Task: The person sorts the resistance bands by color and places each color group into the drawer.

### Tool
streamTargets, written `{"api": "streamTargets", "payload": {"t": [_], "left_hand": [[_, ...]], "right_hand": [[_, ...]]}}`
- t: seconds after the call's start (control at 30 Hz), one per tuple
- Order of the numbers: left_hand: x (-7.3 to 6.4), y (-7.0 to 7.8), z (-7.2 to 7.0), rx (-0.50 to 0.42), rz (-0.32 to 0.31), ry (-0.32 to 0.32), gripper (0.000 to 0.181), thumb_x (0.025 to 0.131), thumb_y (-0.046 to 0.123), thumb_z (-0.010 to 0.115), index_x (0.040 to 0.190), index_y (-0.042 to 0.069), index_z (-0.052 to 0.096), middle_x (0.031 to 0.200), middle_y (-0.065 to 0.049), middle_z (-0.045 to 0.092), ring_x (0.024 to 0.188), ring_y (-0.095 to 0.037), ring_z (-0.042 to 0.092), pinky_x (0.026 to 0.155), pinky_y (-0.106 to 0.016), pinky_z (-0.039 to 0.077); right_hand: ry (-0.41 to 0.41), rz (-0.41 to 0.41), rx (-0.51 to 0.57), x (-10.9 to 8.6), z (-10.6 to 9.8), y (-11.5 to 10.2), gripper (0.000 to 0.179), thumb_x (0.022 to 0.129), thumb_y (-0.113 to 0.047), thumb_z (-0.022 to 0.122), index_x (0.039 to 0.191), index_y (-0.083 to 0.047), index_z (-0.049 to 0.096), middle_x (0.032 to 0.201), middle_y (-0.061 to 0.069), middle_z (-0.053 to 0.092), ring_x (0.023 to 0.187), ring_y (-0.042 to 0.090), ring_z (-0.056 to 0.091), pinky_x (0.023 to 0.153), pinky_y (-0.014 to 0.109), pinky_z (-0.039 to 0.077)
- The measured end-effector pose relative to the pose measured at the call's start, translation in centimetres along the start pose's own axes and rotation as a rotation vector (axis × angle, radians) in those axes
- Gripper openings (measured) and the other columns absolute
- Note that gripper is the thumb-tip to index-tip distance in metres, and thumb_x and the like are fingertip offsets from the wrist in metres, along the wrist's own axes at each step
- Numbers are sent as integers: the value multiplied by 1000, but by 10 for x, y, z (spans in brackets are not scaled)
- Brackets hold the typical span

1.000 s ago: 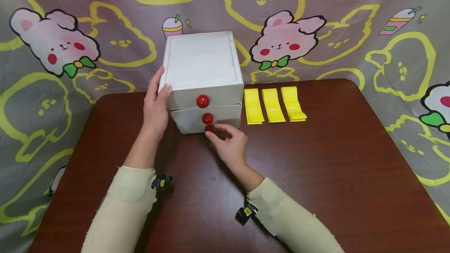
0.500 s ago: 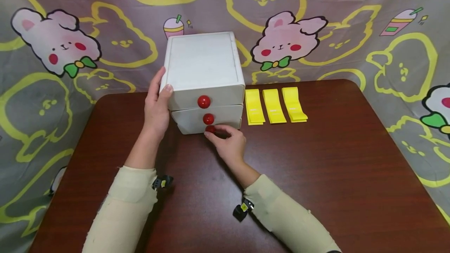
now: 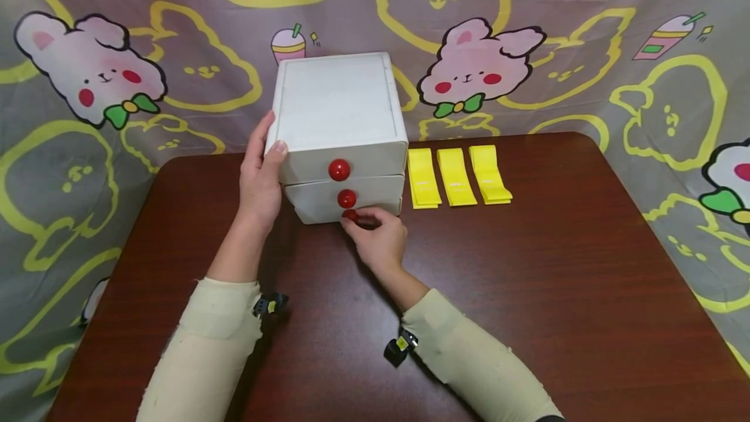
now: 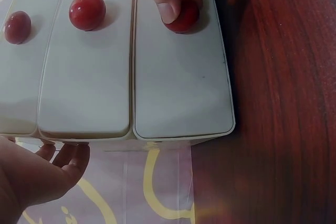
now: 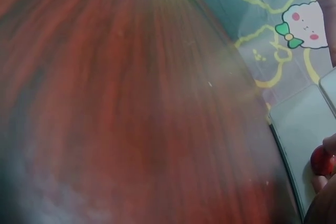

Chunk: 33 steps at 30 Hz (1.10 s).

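A white drawer cabinet (image 3: 340, 103) with three drawers stands at the back of the table, a round red knob on each drawer front. My left hand (image 3: 260, 181) rests against the cabinet's left side, its thumb at the front edge; in the left wrist view, the fingertips (image 4: 79, 158) touch that side. Between thumb and forefinger, my right hand (image 3: 381, 239) pinches the lowest red knob (image 4: 184, 17). Above it are the middle knob (image 3: 347, 198) and the top knob (image 3: 338, 169). All three drawers look closed. Only a small part of the right hand appears in the right wrist view.
Three folded yellow strips (image 3: 423, 178) lie in a row just right of the cabinet. A dark reddish-brown table (image 3: 556, 266) bears everything. Behind and beside it hangs a cartoon-printed cloth (image 3: 363, 12), close to the cabinet's back.
My right wrist and forearm have shifted slightly left, while the fingers stay on the lowest knob. The left hand, cabinet and yellow strips have not visibly moved.
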<state>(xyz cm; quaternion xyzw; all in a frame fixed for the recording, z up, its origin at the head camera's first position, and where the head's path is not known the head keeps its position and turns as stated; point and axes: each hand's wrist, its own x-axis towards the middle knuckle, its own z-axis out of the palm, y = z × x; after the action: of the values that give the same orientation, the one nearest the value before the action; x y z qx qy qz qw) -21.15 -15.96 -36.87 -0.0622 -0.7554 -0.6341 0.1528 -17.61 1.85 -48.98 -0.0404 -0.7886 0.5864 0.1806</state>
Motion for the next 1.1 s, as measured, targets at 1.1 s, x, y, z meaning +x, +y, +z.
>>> {"api": "streamTargets", "payload": {"t": [1.1], "left_hand": [[0,-2,1,-10,8,3,56,102,32,49,156,26,37,155,3,35,134,-17,35,104,-31,30]], "right_hand": [[-189,-28,26,-35,-34,-1,20,75,-17,90,91,-10,80,79,-4,74,73,6,69,64,28,48]]}}
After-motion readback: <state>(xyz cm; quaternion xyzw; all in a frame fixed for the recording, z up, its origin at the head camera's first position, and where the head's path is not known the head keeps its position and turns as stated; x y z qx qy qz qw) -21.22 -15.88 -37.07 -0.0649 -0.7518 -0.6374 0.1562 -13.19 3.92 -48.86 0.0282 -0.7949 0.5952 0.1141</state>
